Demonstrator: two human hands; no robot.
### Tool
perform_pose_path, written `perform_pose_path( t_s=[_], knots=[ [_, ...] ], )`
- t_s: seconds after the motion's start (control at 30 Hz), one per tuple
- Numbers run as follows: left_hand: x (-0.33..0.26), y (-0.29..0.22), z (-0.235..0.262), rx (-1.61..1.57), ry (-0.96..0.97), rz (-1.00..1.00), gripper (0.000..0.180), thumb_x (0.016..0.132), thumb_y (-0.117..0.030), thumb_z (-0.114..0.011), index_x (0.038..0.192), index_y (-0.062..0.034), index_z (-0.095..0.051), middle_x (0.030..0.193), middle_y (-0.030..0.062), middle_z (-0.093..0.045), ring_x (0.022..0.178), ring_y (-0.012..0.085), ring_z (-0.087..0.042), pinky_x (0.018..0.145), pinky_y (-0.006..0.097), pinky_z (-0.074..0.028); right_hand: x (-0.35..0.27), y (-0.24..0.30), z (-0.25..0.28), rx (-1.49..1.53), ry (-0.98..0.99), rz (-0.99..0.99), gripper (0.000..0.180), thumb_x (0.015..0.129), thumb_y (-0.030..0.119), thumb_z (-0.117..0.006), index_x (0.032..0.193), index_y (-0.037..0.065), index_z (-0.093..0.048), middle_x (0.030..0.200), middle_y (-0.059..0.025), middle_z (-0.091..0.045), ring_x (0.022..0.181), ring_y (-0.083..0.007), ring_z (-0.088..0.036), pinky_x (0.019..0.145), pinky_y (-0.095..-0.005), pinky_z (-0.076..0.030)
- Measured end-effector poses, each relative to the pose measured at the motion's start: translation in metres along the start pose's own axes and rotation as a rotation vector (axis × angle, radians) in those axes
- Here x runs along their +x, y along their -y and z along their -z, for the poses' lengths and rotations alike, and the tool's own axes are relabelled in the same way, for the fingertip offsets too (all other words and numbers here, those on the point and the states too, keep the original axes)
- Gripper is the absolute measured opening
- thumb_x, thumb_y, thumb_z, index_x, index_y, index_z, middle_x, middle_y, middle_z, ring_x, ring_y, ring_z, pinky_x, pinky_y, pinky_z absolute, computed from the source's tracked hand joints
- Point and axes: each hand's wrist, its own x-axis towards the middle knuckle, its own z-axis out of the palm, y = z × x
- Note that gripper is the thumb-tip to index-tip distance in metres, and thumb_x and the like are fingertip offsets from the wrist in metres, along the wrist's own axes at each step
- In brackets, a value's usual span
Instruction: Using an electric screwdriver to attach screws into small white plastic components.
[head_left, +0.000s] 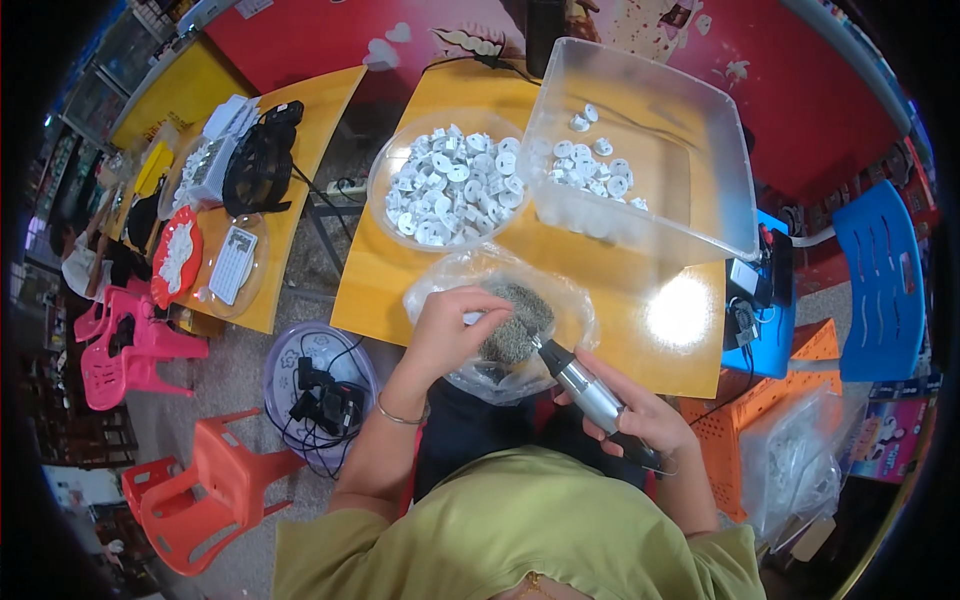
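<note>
One sm. wht pc. (472, 318) pinched in L hand (450, 328), slvr/blk driver (590, 393) wrapped in R hand (648, 418).

A red wall (310, 40) with pale heart shapes (381, 56) stands behind a yellow table (378, 290), whose right side carries a bright white glare (683, 310). A 2nd yellow table (325, 105) is at left, with a pink chair (152, 342) and an orange chair (228, 465) on speckled grey floor (225, 375); a blue chair (856, 300) is at right.
</note>
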Motion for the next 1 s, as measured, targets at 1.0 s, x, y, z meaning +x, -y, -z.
perform_pose_path(
  t_s=[1.0],
  knots=[
    [-0.002, 0.009, -0.005, -1.316, 0.141, 0.339, 0.018, 0.089, -0.009, -0.059, 0.1, 0.0044, -0.061, 0.075, 0.0033, -0.053, 0.057, 0.0041, -0.042, 0.046, 0.016, -0.03, -0.001, 0.003, -0.003, 0.139, 0.177, 0.119, 0.113, 0.067, 0.037, -0.078, 0.147, 0.011, -0.003, 0.133, -0.0256, -0.034, 0.072, -0.0154, -0.049, 0.049, -0.0216, -0.043]
  ],
)
